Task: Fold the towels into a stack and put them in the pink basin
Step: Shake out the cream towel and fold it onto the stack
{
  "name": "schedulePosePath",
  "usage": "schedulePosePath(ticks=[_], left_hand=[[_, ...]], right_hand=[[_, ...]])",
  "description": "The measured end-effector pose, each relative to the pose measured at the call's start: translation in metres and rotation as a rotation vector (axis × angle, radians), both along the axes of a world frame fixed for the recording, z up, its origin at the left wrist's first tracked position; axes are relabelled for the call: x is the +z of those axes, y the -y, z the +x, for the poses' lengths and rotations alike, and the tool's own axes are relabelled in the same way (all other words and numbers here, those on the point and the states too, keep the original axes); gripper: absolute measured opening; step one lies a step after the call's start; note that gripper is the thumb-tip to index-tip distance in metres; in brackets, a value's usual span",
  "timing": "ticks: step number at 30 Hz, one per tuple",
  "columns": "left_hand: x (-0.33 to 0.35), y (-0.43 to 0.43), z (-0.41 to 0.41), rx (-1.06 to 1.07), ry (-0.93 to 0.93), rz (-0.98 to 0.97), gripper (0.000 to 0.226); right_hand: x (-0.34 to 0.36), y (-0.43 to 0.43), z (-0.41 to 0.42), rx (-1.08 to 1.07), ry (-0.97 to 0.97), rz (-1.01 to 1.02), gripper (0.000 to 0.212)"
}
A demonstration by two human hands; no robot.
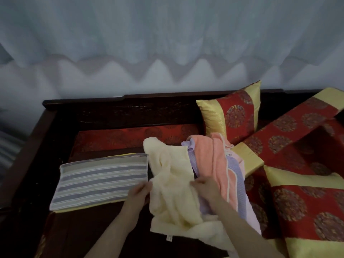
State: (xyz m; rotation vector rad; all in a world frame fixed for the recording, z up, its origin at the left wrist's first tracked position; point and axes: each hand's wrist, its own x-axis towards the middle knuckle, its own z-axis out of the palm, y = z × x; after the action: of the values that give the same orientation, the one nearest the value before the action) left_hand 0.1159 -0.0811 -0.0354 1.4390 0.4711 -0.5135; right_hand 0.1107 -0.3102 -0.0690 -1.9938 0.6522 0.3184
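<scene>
Cream towel bunched, fingers pinching its edges

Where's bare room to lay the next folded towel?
Free: dark seat in front of the striped towel, left of the left hand; red strip behind it, toward the backrest. Crowded: the towel pile under the cream towel and right hand, and the cushions.

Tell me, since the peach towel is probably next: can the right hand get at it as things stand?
Probably yes. The right hand grips the cream towel right beside the peach towel, which lies on top of the pile with nothing covering it. It would have to let go first.
</scene>
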Motion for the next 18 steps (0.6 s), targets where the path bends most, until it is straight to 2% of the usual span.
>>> schedulePosePath(ticks=[4,7,10,14,16,18], left_hand=[[0.092,-0.026,0.051,0.043,0.296,-0.077,0.019],[0.16,-0.053,0.088,0.12,0.465,-0.144,0.016],[0.212,-0.083,0.11,0.189,0.581,-0.171,0.014],[0.248,-0.12,0.113,0.197,0.682,-0.12,0.015],[0.255,-0.132,0.097,0.116,0.721,-0.121,0.01],[0.249,-0.141,0.078,0.012,0.74,-0.048,0.022]], right_hand=[[0.114,0.023,0.049,-0.206,0.267,0.32,0.048],[0.205,0.034,0.072,-0.218,0.506,0.241,0.021],[0.274,0.038,0.083,-0.25,0.705,0.249,0.018],[0.326,0.038,0.085,-0.31,0.81,0.367,0.019],[0.334,0.03,0.077,-0.283,0.817,0.423,0.018],[0.33,0.023,0.064,-0.25,0.821,0.394,0.021]])
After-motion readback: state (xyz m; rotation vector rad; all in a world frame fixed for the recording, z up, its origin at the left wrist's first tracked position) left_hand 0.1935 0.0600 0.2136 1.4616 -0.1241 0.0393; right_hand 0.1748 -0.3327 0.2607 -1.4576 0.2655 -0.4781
